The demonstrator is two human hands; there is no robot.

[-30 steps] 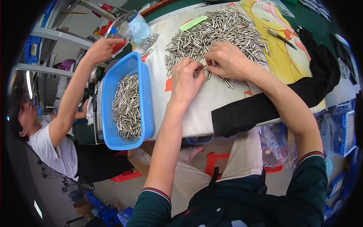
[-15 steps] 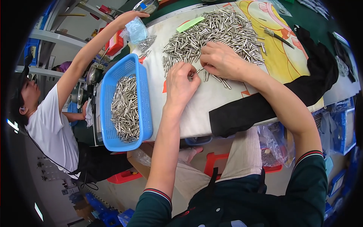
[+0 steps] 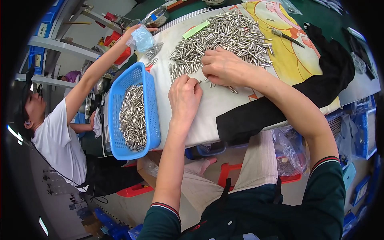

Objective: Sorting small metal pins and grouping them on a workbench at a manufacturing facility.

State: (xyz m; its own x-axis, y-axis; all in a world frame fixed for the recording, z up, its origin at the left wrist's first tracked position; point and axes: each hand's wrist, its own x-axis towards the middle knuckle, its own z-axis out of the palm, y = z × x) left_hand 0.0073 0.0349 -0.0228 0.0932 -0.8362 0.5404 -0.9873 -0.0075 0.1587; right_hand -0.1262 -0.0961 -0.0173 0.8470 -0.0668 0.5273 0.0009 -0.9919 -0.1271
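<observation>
A broad heap of small silvery metal pins point(image 3: 236, 36) lies on a cloth-covered table. My left hand point(image 3: 185, 96) is closed at the near left edge of the heap, thumb and forefinger pinched, with the tip of a pin showing between them. Just right of it, my right hand point(image 3: 226, 66) rests over the heap's near edge with its fingers bent down and together. Its fingertips are partly hidden, and loose pins lie under and beside it. Left of my hands stands a blue plastic basket point(image 3: 151, 116) holding many similar pins.
A pale green slip point(image 3: 196, 30) lies on the heap. A brush point(image 3: 287, 37) and a black sleeve-like cloth point(image 3: 256, 118) lie to the right. At left a co-worker in a white shirt point(image 3: 56, 126) reaches across, past a clear bag point(image 3: 154, 51) of pins, toward a bowl point(image 3: 157, 18).
Both hands have shifted slightly left, my left one also a little nearer me. The pin that bridged between my hands now shows only as a tip at my left fingers.
</observation>
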